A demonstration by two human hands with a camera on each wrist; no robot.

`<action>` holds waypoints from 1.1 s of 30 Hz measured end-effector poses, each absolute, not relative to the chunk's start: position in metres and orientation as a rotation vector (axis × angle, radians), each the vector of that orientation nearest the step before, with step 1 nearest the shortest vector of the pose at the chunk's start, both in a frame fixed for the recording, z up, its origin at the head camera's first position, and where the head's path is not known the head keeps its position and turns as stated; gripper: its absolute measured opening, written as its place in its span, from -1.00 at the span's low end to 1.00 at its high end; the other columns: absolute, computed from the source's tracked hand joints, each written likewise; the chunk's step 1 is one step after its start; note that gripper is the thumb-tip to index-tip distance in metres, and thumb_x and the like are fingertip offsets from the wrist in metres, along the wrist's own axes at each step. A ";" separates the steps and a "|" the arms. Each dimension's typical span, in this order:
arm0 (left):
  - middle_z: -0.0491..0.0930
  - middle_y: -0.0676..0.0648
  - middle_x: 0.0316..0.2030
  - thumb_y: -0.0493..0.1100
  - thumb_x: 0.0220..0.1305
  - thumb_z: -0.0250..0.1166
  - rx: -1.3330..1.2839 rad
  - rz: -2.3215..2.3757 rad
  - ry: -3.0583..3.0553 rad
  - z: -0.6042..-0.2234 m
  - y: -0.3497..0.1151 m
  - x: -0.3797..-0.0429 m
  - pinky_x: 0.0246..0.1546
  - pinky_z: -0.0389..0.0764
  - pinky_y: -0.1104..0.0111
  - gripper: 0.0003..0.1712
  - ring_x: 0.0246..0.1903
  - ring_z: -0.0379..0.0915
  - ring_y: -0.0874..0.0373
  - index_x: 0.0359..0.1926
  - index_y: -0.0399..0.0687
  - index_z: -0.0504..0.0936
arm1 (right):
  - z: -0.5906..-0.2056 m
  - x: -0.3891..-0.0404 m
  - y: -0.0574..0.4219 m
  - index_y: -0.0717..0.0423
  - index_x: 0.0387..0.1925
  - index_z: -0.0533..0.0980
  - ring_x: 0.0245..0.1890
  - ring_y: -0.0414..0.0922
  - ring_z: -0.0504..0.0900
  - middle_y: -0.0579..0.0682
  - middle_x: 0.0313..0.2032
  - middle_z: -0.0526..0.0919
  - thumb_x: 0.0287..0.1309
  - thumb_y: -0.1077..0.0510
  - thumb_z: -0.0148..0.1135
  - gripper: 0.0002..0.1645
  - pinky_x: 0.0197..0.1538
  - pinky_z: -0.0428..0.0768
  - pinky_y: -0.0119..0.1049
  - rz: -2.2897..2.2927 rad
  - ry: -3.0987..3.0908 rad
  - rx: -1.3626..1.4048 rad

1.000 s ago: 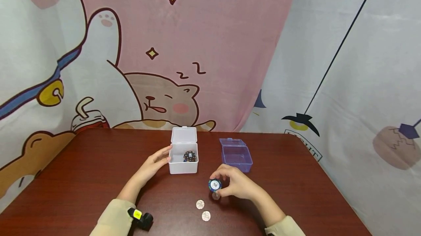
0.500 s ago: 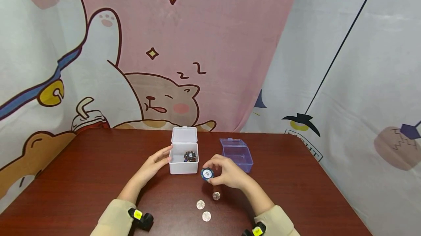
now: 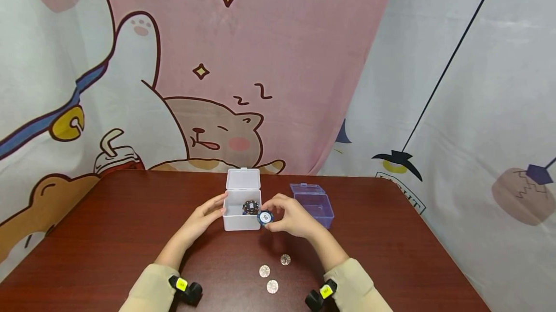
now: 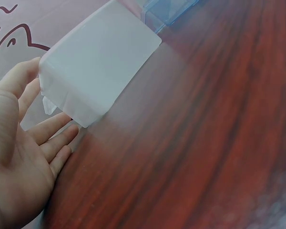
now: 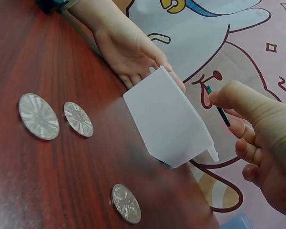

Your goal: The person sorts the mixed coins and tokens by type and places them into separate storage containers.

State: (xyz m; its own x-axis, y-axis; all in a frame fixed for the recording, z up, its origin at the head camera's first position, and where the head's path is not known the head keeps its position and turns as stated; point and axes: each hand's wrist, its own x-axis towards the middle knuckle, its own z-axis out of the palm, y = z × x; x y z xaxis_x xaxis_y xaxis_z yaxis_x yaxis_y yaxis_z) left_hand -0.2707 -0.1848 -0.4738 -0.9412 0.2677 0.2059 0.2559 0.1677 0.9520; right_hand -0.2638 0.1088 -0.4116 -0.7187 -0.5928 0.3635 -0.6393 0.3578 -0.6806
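A blue poker chip with a white centre is pinched between the thumb and fingers of my right hand, at the front right corner of the white box. In the right wrist view the chip shows edge-on. The box stands with its lid raised at the back, and a black poker chip lies inside; what is beneath it is mostly hidden. My left hand touches the box's left side with extended fingers. In the left wrist view that hand lies against the box wall.
A translucent purple box with its lid up stands behind my right hand. Three silver coins lie on the table before the boxes: a left coin, a front coin and a back coin. A patterned cloth hangs behind the table.
My right hand has carried the blue poker chip leftward and away from me, from above the back coin to the white box's corner. The left hand and both boxes have stayed put.
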 end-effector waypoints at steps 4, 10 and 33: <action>0.32 -0.30 0.28 -0.20 0.38 0.15 0.516 1.943 2.391 -0.474 -0.185 -0.271 0.20 0.22 -0.08 -0.43 0.25 0.24 -0.19 0.38 -0.11 0.31 | -0.410 -0.269 0.104 0.08 -0.17 0.65 -0.32 -0.01 0.46 -0.12 -0.33 0.52 -0.21 0.29 0.50 -0.58 -0.29 0.42 -0.35 1.294 -2.549 1.122; 0.32 -0.29 0.28 -0.20 0.39 0.15 0.516 1.935 2.389 -0.475 -0.185 -0.271 0.20 0.21 -0.09 -0.44 0.25 0.24 -0.19 0.38 -0.08 0.31 | -0.409 -0.277 0.098 0.10 -0.19 0.64 -0.37 -0.11 0.43 -0.12 -0.35 0.51 -0.23 0.29 0.49 -0.58 -0.33 0.42 -0.35 1.242 -2.518 1.114; 0.31 -0.32 0.28 -0.21 0.38 0.15 0.518 1.947 2.385 -0.472 -0.184 -0.269 0.19 0.23 -0.08 -0.43 0.25 0.24 -0.21 0.38 -0.14 0.30 | -0.415 -0.304 0.069 0.14 -0.16 0.64 -0.38 -0.12 0.45 -0.10 -0.35 0.51 -0.19 0.26 0.51 -0.58 -0.34 0.44 -0.37 1.252 -2.559 0.951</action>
